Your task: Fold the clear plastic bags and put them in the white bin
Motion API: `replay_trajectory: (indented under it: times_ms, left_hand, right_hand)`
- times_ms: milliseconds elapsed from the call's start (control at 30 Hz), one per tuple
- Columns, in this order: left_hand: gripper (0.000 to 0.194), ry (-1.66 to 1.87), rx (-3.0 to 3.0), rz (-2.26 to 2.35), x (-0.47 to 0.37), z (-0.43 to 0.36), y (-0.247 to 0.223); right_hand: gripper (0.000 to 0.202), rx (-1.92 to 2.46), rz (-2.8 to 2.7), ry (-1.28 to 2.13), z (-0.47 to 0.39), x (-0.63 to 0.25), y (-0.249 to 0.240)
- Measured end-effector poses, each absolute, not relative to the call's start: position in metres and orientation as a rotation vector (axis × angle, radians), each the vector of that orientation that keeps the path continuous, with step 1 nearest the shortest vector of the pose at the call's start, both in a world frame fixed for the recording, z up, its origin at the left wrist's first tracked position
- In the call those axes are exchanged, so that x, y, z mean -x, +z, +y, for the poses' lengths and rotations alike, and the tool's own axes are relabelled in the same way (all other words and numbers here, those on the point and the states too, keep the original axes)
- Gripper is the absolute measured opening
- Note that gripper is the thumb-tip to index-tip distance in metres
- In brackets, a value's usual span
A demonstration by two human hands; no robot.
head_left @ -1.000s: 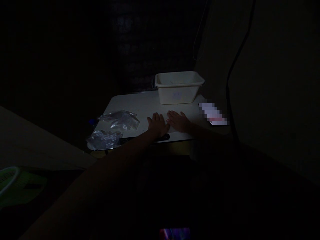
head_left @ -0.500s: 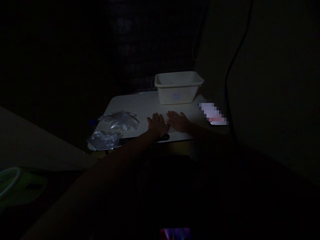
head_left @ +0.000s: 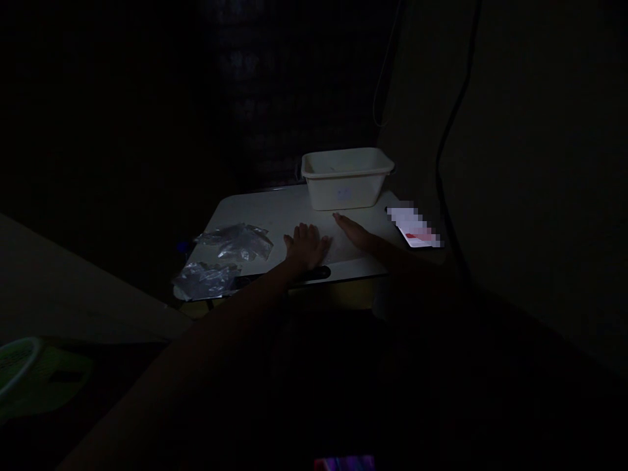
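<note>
My left hand (head_left: 306, 246) lies palm down near the front edge of the white table (head_left: 275, 208), its fingers spread. Just to its right, my right hand (head_left: 354, 233) is tilted on its side with the fingers stretched out, pointing towards the tub. Between and under the hands there seems to be a thin clear sheet or bag (head_left: 338, 252), hard to make out in the dim light. Neither hand grips anything that I can see. Crumpled clear plastic bags (head_left: 244, 242) lie left of my left hand, with more (head_left: 207, 280) at the table's front left corner.
A white tub (head_left: 346, 191) stands at the back right of the table. A lit phone (head_left: 416, 229), partly pixelated, lies at the right edge. A dark cable (head_left: 440, 157) hangs along the right wall. A green basket (head_left: 53, 383) is low at the left.
My right hand has turned from lying flat onto its side and moved slightly away from my left hand. My left hand stays spread on the table. The view has shifted a little.
</note>
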State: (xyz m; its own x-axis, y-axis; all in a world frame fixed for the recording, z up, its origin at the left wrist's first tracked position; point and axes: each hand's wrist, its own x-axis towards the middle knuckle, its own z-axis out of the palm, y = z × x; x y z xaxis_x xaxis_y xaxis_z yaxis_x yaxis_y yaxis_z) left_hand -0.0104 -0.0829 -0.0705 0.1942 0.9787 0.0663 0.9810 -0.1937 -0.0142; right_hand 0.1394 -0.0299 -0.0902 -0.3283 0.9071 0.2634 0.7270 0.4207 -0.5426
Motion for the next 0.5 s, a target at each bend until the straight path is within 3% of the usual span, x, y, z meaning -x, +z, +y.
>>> replay_trajectory:
  times_ms: [133, 267, 500]
  left_hand:
    - [0.042, -0.170, 2.586, -1.483, 0.011, -0.092, -0.048]
    - [0.025, -0.060, 2.738, -0.976, -0.002, -0.109, -0.036]
    - [0.018, -0.009, 2.666, -0.937, -0.022, -0.118, -0.044]
  right_hand:
    - [0.059, 1.302, -1.814, 0.707, -0.033, -0.142, -0.077]
    - [0.060, 1.251, -1.724, 0.742, -0.038, -0.145, -0.072]
    - [0.056, 1.326, -1.725, 0.702, -0.036, -0.154, -0.075]
